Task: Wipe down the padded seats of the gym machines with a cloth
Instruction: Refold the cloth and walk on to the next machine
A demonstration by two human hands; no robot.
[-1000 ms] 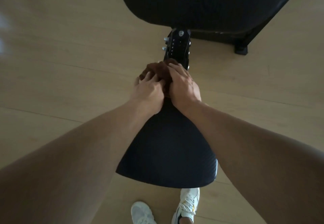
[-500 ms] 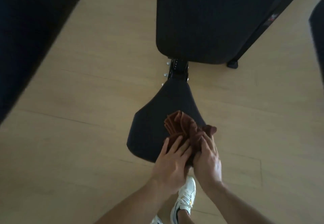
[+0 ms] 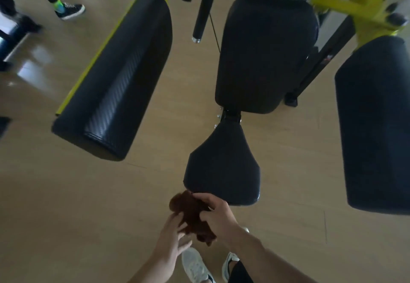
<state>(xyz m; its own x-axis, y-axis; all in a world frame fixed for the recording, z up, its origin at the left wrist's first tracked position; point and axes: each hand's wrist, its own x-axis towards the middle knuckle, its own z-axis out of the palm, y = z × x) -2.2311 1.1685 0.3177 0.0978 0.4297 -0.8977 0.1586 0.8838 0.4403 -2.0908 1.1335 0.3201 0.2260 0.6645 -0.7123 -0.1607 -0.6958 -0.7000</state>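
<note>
A black padded seat [image 3: 223, 165] juts toward me, with its black backrest pad [image 3: 264, 54] rising behind it. A crumpled brown cloth [image 3: 192, 216] hangs just in front of the seat's near edge, off the padding. My right hand [image 3: 218, 215] grips the cloth from the right. My left hand [image 3: 170, 236] touches it from below left with loosely spread fingers; whether it grips is unclear.
Two long black arm pads on yellow frames flank the seat, one to the left [image 3: 115, 76] and one to the right [image 3: 375, 123]. A black bar handle [image 3: 202, 16] hangs behind. Another person's legs and shoe [image 3: 68, 8] stand at top left. My shoes [image 3: 195, 265] are on the wooden floor.
My hands drew the cloth back along the seat from its narrow far end and off the near edge. My view pulled back and up, showing the backrest and side pads.
</note>
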